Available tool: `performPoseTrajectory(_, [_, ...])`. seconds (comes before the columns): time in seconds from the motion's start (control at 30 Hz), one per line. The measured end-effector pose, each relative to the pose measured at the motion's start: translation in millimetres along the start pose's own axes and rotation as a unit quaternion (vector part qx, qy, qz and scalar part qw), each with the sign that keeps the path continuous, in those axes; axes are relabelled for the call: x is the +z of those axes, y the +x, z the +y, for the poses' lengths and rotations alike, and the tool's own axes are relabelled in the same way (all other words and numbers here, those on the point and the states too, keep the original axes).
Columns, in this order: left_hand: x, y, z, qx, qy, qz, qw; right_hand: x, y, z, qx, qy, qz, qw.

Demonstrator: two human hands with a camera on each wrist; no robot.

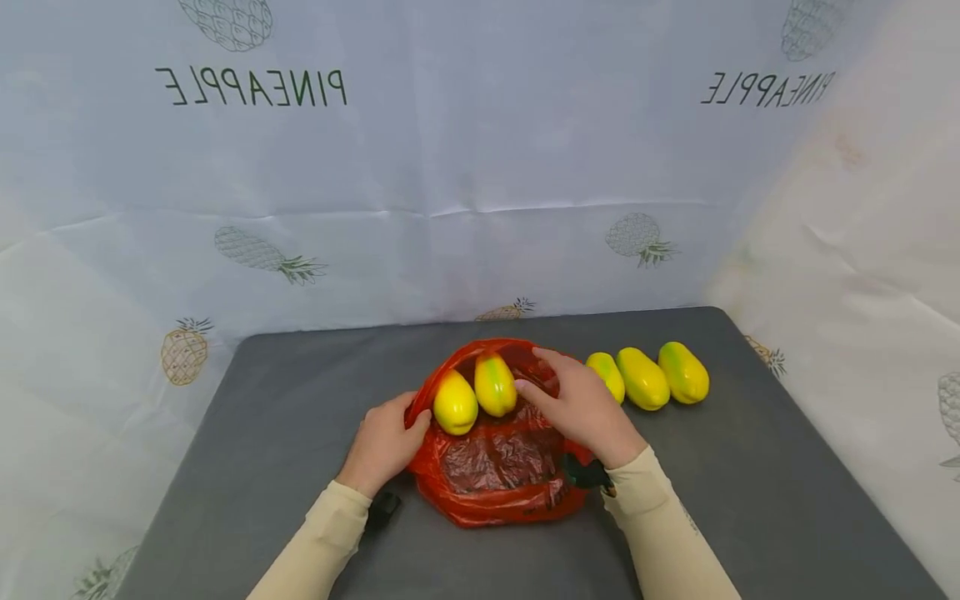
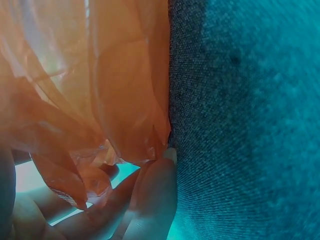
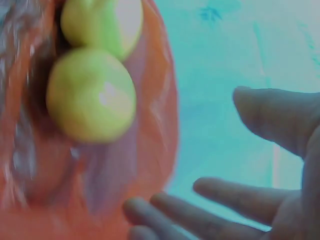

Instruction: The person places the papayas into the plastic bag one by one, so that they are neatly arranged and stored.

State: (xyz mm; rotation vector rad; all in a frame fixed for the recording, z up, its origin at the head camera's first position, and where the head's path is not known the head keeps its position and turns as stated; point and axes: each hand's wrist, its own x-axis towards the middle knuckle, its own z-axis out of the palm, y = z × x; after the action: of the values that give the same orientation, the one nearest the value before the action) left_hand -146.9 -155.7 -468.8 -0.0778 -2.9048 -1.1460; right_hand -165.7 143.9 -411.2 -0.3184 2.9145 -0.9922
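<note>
A red plastic bag [image 1: 495, 504] lies open on the table with two glossy yellow-green fruits inside, papaya-like in shape: a left one [image 1: 454, 403] and a right one [image 1: 495, 385]. At the bag's left rim my left hand [image 1: 384, 443] pinches the thin plastic; in the left wrist view, gathered folds of the bag [image 2: 125, 85] lie between its thumb and fingers. Over the bag's right side, my right hand [image 1: 588, 407] has its fingers spread close to the right fruit. The right wrist view shows space between those fingers and the nearer fruit [image 3: 91, 95].
Three more of these fruits stand in a row right of the bag: one [image 1: 609, 375] partly behind my right hand, a middle one [image 1: 643, 379] and an outer one [image 1: 684, 372]. Behind the grey table [image 1: 285, 417] hangs a white cloth [image 1: 480, 150] printed with pineapples.
</note>
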Motion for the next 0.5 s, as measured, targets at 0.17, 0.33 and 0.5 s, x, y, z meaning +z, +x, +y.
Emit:
performPoseTrajectory(0.17, [-1.3, 0.0, -2.7, -0.005, 0.000, 0.000, 1.0000, -36, -7.9, 26, -0.007, 0.009, 0.060, 0.9981])
performPoseTrajectory(0.33, [-3.0, 0.5, -2.6, -0.015, 0.003, 0.004, 0.9999, -64, -16.3, 69, 0.017, 0.006, 0.132, 0.9911])
performPoseTrajectory(0.5, [-1.5, 1.0, 0.4, -0.014, -0.005, 0.005, 0.9999, -82, -26.1, 110, 0.048, 0.003, 0.181, 0.9823])
